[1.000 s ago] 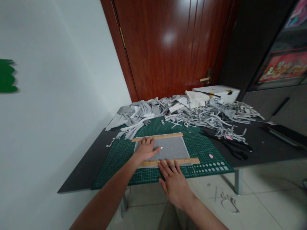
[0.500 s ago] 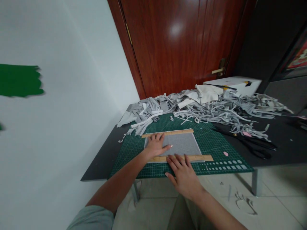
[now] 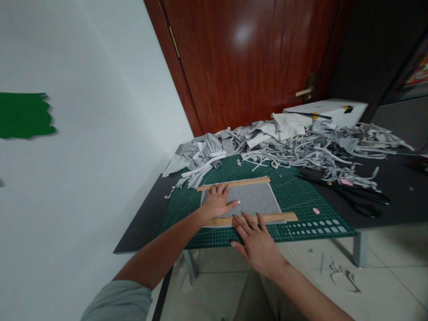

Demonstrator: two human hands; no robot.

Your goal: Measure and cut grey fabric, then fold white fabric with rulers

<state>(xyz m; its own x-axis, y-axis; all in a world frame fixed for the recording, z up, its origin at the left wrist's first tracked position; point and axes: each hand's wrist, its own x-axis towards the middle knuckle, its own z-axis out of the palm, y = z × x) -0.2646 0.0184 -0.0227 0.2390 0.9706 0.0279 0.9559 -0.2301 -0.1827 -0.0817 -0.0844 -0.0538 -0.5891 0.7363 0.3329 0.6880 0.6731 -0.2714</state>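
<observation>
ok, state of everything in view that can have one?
Gray fabric, spread flat
Far ruler, flat along fabric's far edge
Near ruler, flat along fabric's near edge
Left hand, open, fingertips at far ruler
Right hand, open, fingertips on near ruler
Cutting mat, flat
Scissors, lying down, handles apart
Fabric scraps, heaped loosely
White box, open or shut unclear
Door, shut

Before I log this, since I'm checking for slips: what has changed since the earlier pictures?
Only the view swung left, bringing a grey-green sleeve into sight. The bare left hand stayed over the grey rectangular cloth, the bare right hand touching the near flat wooden ruler.
</observation>
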